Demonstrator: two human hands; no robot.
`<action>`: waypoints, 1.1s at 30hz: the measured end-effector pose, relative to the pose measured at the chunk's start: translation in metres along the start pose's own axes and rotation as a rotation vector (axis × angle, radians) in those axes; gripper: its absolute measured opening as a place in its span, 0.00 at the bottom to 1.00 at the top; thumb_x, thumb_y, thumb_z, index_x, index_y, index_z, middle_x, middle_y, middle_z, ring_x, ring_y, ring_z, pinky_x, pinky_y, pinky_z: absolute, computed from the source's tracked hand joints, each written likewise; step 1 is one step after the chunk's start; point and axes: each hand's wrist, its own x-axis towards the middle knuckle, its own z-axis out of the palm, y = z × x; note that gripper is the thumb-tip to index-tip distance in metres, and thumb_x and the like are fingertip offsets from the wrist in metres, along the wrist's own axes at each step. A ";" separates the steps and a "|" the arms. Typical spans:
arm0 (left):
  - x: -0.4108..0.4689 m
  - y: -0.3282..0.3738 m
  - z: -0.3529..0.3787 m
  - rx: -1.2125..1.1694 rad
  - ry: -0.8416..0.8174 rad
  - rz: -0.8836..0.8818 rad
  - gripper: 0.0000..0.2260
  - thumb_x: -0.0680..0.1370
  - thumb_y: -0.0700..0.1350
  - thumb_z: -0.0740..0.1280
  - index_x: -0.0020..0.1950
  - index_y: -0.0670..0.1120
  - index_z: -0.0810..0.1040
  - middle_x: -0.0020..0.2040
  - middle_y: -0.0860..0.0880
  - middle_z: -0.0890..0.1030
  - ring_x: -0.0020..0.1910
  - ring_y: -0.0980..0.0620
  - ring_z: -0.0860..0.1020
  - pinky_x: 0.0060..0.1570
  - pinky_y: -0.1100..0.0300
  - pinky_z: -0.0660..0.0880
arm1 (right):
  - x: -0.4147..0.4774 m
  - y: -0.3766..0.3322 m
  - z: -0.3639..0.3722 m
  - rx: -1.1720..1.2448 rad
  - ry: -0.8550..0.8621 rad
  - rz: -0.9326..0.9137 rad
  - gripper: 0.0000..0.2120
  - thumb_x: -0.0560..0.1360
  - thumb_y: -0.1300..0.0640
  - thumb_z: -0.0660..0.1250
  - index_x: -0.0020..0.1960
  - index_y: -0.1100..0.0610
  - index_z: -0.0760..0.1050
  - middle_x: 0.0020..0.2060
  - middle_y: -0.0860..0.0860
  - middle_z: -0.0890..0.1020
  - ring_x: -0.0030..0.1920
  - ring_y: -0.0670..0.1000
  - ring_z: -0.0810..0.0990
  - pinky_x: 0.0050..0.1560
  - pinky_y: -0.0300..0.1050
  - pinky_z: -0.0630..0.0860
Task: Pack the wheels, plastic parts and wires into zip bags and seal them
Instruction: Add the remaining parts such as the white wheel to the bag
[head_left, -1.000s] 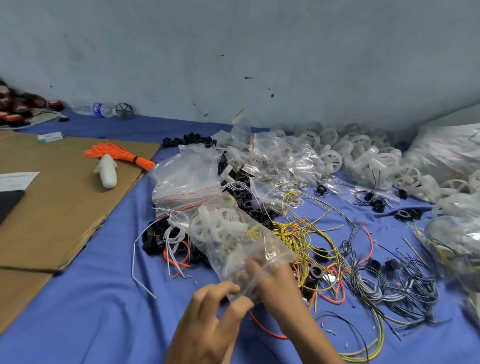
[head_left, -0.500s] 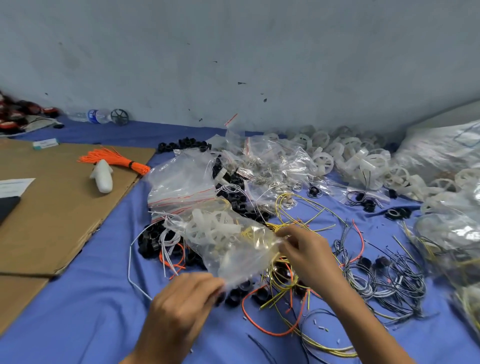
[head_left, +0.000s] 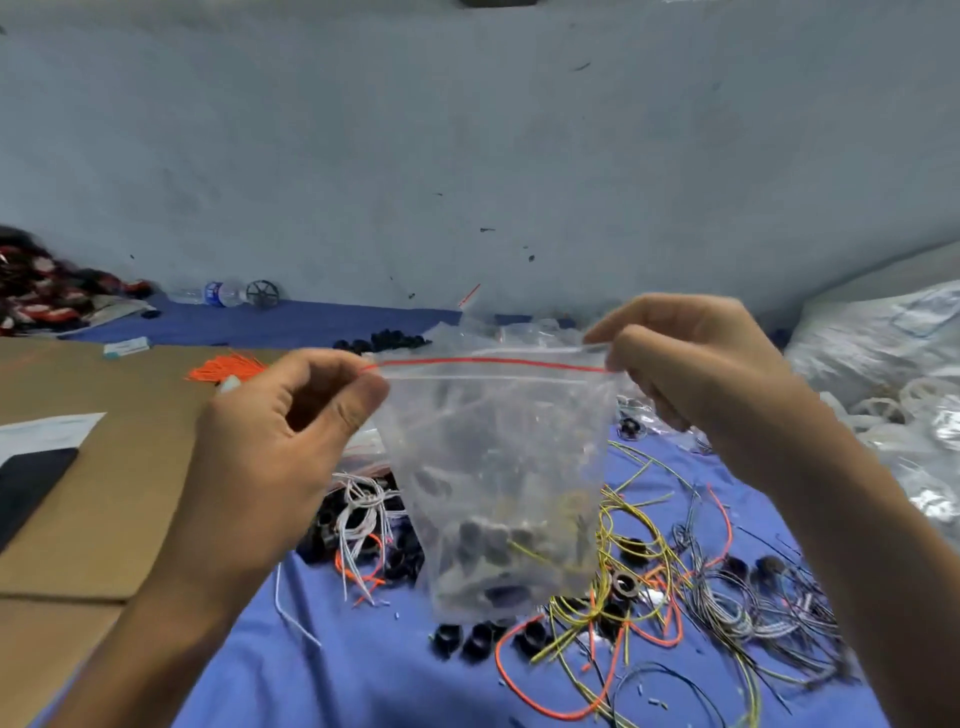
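Observation:
A clear zip bag (head_left: 498, 467) with a red strip along its top hangs upright in the air in front of me. My left hand (head_left: 291, 415) pinches its top left corner and my right hand (head_left: 691, 364) pinches its top right corner, stretching the strip straight. Dark parts and a few wires lie blurred at the bag's bottom. Below it, yellow, orange and grey wires (head_left: 649, 597) sprawl over the blue cloth (head_left: 322, 675) among black plastic rings (head_left: 467, 642). White wheels (head_left: 883, 410) are heaped at the right.
Brown cardboard (head_left: 104, 493) covers the left side, with an orange wire bundle (head_left: 223, 366) on it. A water bottle (head_left: 218, 293) and a dark wheel lie by the wall. A large white sack (head_left: 883, 332) fills the far right.
The bag lay on the pile with both hands at its mouth; now both hands have lifted it up into the air and hold it by its top corners. My view has tilted upward.

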 end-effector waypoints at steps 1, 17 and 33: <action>-0.006 -0.001 0.006 -0.049 -0.028 -0.026 0.03 0.73 0.52 0.71 0.45 0.55 0.83 0.38 0.59 0.83 0.35 0.65 0.77 0.39 0.73 0.73 | -0.009 0.003 -0.007 -0.045 -0.039 0.000 0.10 0.68 0.63 0.66 0.38 0.52 0.84 0.21 0.43 0.73 0.21 0.42 0.62 0.22 0.33 0.57; -0.053 -0.014 0.046 -0.196 -0.385 -0.171 0.14 0.75 0.61 0.66 0.48 0.51 0.79 0.35 0.51 0.76 0.31 0.56 0.70 0.31 0.60 0.68 | -0.042 0.004 0.042 -0.786 -0.448 -0.393 0.12 0.74 0.40 0.66 0.52 0.45 0.78 0.47 0.42 0.77 0.50 0.46 0.75 0.50 0.46 0.73; -0.051 -0.030 0.031 -0.178 -0.345 -0.194 0.12 0.73 0.61 0.67 0.47 0.54 0.80 0.38 0.52 0.80 0.35 0.52 0.75 0.36 0.59 0.74 | -0.052 0.017 0.043 -0.953 -0.317 -0.483 0.09 0.78 0.46 0.60 0.46 0.47 0.77 0.43 0.43 0.78 0.43 0.50 0.76 0.43 0.45 0.72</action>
